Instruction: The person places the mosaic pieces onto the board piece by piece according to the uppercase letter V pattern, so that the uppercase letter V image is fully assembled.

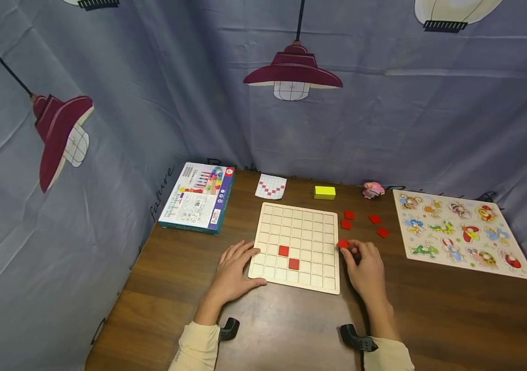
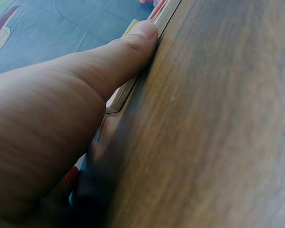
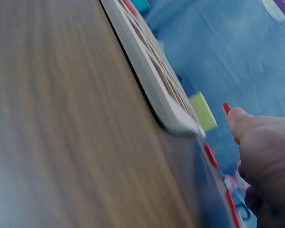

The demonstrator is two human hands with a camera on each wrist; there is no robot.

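The left hand (image 1: 234, 270) lies flat, fingers spread, against the board's (image 1: 298, 246) left edge. At its right edge, the right hand (image 1: 364, 267) pinches a red tile (image 1: 343, 243); its fingertips are hard to make out.

Both forearms, in cream sleeves, enter from the bottom centre of the head view. The left hand (image 1: 233, 270) lies flat, fingers spread and relaxed, thumb stretched rightward. The right hand (image 1: 365, 265), right of centre, has its fingertips (image 1: 349, 247) curled together in a pinch.
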